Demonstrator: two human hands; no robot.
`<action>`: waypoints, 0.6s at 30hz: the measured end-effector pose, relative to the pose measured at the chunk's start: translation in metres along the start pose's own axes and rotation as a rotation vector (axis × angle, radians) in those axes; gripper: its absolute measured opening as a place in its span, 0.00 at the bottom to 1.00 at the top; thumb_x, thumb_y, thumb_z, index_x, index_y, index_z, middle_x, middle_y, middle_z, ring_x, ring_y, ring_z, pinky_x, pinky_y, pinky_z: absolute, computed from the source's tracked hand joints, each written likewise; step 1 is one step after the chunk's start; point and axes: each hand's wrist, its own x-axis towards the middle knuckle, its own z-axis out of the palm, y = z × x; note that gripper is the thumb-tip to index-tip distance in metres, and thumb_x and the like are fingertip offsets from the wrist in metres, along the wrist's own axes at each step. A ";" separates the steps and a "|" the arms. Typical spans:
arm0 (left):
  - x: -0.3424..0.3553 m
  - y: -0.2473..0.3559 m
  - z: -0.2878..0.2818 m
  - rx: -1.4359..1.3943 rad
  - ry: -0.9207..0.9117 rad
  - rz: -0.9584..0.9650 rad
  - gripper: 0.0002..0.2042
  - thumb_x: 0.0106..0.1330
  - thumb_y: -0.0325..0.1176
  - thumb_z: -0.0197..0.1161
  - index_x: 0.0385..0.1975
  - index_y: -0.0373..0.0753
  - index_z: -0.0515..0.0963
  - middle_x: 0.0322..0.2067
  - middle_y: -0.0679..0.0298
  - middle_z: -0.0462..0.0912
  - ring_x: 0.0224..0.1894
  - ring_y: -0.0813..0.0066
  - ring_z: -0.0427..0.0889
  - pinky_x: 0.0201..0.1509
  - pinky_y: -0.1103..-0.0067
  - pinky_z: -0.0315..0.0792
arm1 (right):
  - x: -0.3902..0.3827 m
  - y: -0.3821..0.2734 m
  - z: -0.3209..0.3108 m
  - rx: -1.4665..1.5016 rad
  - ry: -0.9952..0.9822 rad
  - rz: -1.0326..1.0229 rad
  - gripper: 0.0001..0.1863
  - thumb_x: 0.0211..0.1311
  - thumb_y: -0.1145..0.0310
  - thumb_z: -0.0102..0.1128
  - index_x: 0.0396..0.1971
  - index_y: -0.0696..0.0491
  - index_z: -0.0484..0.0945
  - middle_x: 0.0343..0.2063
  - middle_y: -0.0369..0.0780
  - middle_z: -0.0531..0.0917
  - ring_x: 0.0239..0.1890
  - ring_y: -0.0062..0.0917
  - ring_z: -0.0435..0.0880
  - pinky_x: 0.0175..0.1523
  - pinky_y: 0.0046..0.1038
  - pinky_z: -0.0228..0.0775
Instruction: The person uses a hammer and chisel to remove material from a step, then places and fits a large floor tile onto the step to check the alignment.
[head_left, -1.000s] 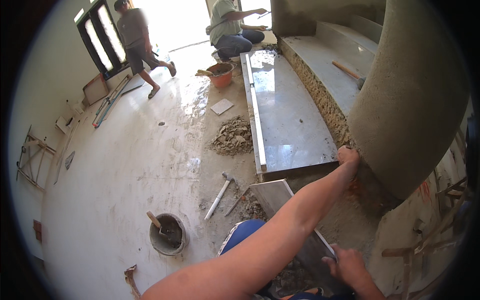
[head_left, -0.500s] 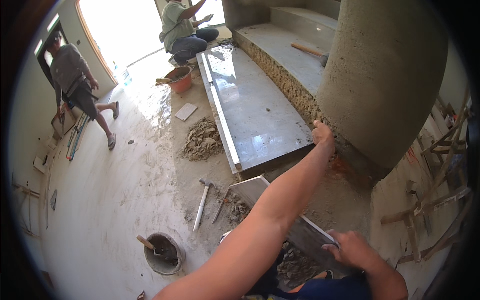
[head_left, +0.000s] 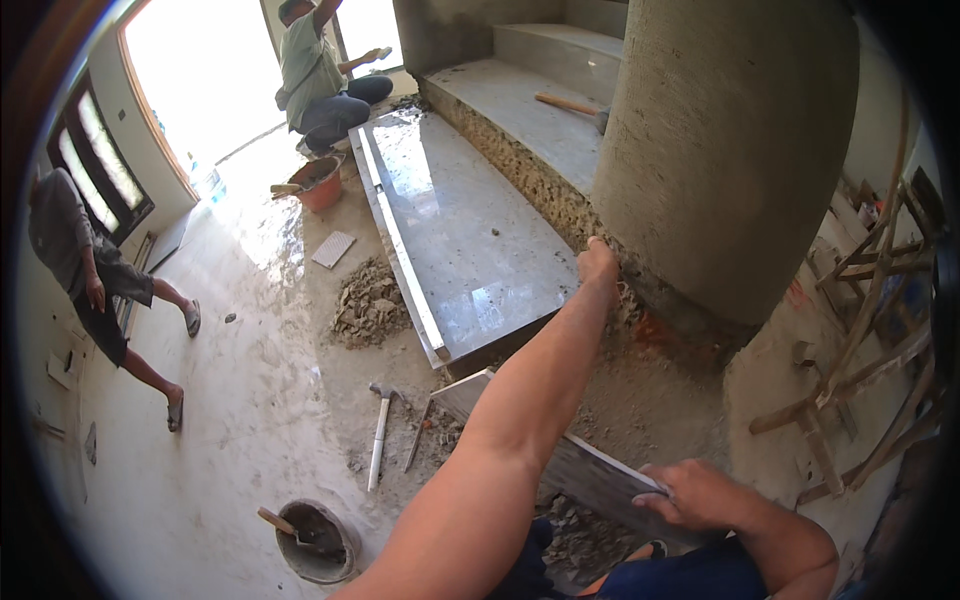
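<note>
My left arm reaches across to the corner where a grey tile slab point(head_left: 480, 235) meets the rough base of a rounded plastered column point(head_left: 735, 170). There my left hand point(head_left: 598, 262) has its fingers curled in; what they hold, if anything, is hidden. My right hand point(head_left: 692, 494) grips the near end of a narrow tile strip point(head_left: 605, 475) that stands on edge in front of me. Part of the strip passes behind my left forearm. A long pale straightedge point(head_left: 402, 250) lies along the slab's left side.
Left of the slab are a mortar heap point(head_left: 370, 305), a small tile piece point(head_left: 333, 249) and a hammer point(head_left: 380, 435). A mortar bucket point(head_left: 345, 545) stands nearer, an orange bucket point(head_left: 320, 190) farther. One person point(head_left: 325, 85) squats beyond; another point(head_left: 80, 260) walks at left. Wooden trestles point(head_left: 850, 400) stand at right.
The view has shifted, so the slab and column sit farther left. The walking person has moved toward the left edge and nearer. Both my hands keep their places.
</note>
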 end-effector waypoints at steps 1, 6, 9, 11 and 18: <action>-0.011 -0.001 0.004 -0.014 -0.045 -0.015 0.30 0.79 0.54 0.41 0.62 0.29 0.70 0.56 0.49 0.78 0.52 0.49 0.80 0.57 0.52 0.74 | -0.002 0.002 -0.001 0.018 -0.006 0.019 0.24 0.72 0.51 0.61 0.56 0.54 0.79 0.32 0.57 0.86 0.40 0.56 0.86 0.47 0.50 0.78; -0.024 0.007 -0.007 -0.039 -0.118 0.011 0.34 0.79 0.55 0.37 0.62 0.24 0.68 0.58 0.44 0.76 0.56 0.44 0.79 0.60 0.50 0.73 | -0.002 0.008 0.000 0.061 -0.002 -0.038 0.23 0.73 0.52 0.60 0.57 0.54 0.78 0.34 0.56 0.86 0.42 0.56 0.86 0.48 0.50 0.78; -0.029 0.006 -0.005 -0.041 -0.157 -0.009 0.36 0.80 0.55 0.35 0.64 0.22 0.67 0.62 0.42 0.74 0.60 0.41 0.77 0.62 0.49 0.72 | -0.004 0.010 0.002 0.098 -0.020 -0.030 0.22 0.73 0.55 0.60 0.57 0.55 0.78 0.35 0.56 0.87 0.42 0.55 0.86 0.48 0.49 0.77; -0.019 0.010 -0.019 -0.057 -0.150 0.012 0.36 0.80 0.55 0.34 0.66 0.22 0.66 0.63 0.40 0.73 0.62 0.40 0.76 0.64 0.49 0.71 | 0.004 0.007 0.000 0.126 -0.036 -0.070 0.21 0.73 0.56 0.60 0.57 0.55 0.78 0.36 0.55 0.87 0.43 0.55 0.86 0.49 0.50 0.77; -0.040 0.016 -0.016 -0.031 -0.226 -0.095 0.38 0.80 0.54 0.29 0.69 0.19 0.61 0.65 0.35 0.69 0.66 0.35 0.73 0.69 0.47 0.69 | -0.001 0.011 -0.003 0.115 -0.033 -0.038 0.20 0.73 0.58 0.60 0.56 0.56 0.78 0.40 0.55 0.87 0.44 0.54 0.86 0.51 0.50 0.77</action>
